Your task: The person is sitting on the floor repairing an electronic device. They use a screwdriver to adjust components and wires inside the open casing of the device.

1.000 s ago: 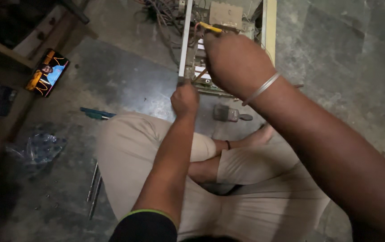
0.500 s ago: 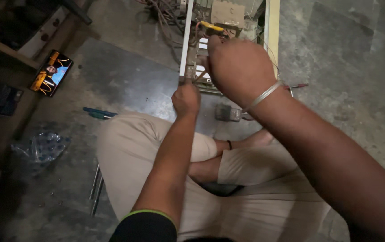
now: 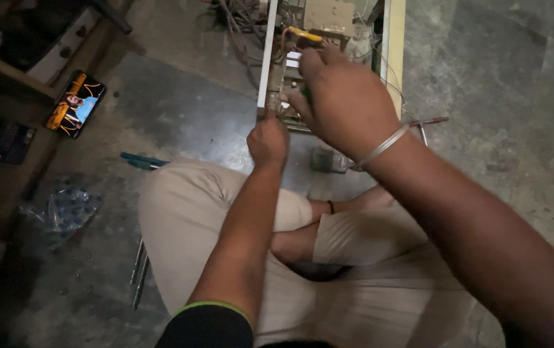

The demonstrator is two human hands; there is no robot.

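I sit cross-legged on the floor in front of an open white metal chassis (image 3: pixel 392 58) full of wires and parts. My left hand (image 3: pixel 268 140) is a closed fist at the chassis's near left corner and seems to grip a small tool pressed against the frame. My right hand (image 3: pixel 345 103), with a thin metal bangle (image 3: pixel 380 147) on its wrist, lies over the chassis's near end with its fingers curled down among the parts. Whatever those fingers hold is hidden. A yellow part (image 3: pixel 306 34) shows just beyond the fingertips.
A phone with a lit screen (image 3: pixel 76 103) leans on a wooden shelf at the left. A green-handled screwdriver (image 3: pixel 140 161), a plastic bag (image 3: pixel 65 209) and metal rods (image 3: pixel 138 270) lie by my left knee. A small grey block (image 3: pixel 328 161) and a red-handled tool (image 3: pixel 428 121) lie near the chassis.
Both hands stay at the chassis. My right hand has shifted slightly down over its near end, and the left fist has barely moved.
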